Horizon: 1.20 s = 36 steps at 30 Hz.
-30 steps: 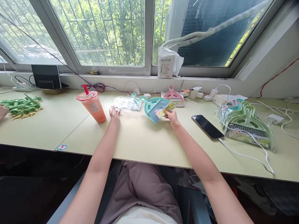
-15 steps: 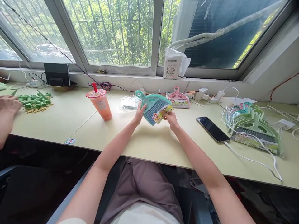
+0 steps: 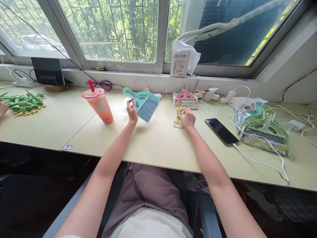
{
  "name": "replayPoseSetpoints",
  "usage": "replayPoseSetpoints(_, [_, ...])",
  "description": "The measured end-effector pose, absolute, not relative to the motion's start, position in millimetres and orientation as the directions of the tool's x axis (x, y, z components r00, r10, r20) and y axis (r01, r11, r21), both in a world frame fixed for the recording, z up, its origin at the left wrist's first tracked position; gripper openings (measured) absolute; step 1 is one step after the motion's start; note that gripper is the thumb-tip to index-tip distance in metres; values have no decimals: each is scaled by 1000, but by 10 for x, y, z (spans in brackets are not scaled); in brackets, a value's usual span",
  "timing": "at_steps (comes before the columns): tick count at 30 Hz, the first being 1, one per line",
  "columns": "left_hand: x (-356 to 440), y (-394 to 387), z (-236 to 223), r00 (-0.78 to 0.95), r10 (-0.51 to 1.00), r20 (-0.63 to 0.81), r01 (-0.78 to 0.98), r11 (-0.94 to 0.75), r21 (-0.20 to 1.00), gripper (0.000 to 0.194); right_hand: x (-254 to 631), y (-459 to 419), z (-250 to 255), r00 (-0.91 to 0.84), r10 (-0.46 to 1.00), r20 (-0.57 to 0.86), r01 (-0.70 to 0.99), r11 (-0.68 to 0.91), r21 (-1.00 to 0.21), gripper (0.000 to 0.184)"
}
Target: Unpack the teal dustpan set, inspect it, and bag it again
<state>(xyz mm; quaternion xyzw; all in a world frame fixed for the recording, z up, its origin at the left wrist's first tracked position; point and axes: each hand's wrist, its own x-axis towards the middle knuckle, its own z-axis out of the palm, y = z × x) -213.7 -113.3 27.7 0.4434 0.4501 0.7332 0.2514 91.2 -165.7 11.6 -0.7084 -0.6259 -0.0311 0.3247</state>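
Note:
My left hand (image 3: pixel 132 113) grips a small teal dustpan with its brush (image 3: pixel 143 102), held just above the table, handle pointing up and left. My right hand (image 3: pixel 187 118) pinches a colourful paper label card (image 3: pixel 177 120), which it holds down on the table, apart from the dustpan. A clear plastic bag (image 3: pixel 125 105) lies behind my left hand, mostly hidden. A pink dustpan set in its wrapper (image 3: pixel 186 100) lies just beyond my right hand.
An orange drink cup with a red straw (image 3: pixel 98 105) stands left of my left hand. A black phone (image 3: pixel 221 131) on a white cable lies to the right, by a stack of bagged green dustpan sets (image 3: pixel 264 131). Green plastic parts (image 3: pixel 22 103) and another person's hand (image 3: pixel 3 107) are at far left.
The label card has come off the teal dustpan: my right hand carried it right and down to the table, while my left hand moved the dustpan left.

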Motion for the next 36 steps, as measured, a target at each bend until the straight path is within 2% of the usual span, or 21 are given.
replayPoseSetpoints(3, [-2118,-1158,268,-423,786,452,72,-468,881,28,924,-1668,126,228,857,461,895,1,-445,11])
replayPoseSetpoints(5, [-2090,-1198,268,-364,800,476,122,-466,876,31,900,-1689,158,235,843,483,888,15,-459,15])
replayPoseSetpoints(7, [-2032,-1277,283,-297,806,512,190,-475,859,33,815,-1732,208,197,832,519,878,86,-471,23])
replayPoseSetpoints(9, [-1939,-1408,312,-219,785,579,277,-519,809,37,654,-1800,261,90,834,544,845,226,-485,28])
replayPoseSetpoints(11, [-1825,-1572,343,-87,729,679,375,-607,701,41,443,-1886,296,-39,835,550,774,373,-511,35])
replayPoseSetpoints(13, [-1711,-1727,357,107,629,770,443,-724,529,44,242,-1976,309,-61,823,565,686,446,-575,43])
replayPoseSetpoints(16, [-1593,-1852,333,300,458,837,451,-841,299,47,62,-2094,326,87,798,596,560,456,-692,47])
replayPoseSetpoints(18, [-1567,-1855,301,341,403,849,459,-860,224,48,20,-2154,352,187,779,599,509,444,-737,51])
replayPoseSetpoints(21, [-1587,-1810,275,354,407,842,474,-854,214,51,-9,-2215,392,241,761,603,488,442,-753,54])
replayPoseSetpoints(26, [-1629,-1803,281,370,450,813,482,-841,246,53,-72,-2208,337,135,763,632,539,479,-693,46])
replayPoseSetpoints(32, [-1562,-1834,226,435,434,789,431,-869,241,55,-21,-2106,317,236,803,547,515,374,-771,41])
replayPoseSetpoints(36, [-1567,-1806,249,435,462,773,453,-854,256,55,72,-2026,395,192,846,497,470,366,-803,34])
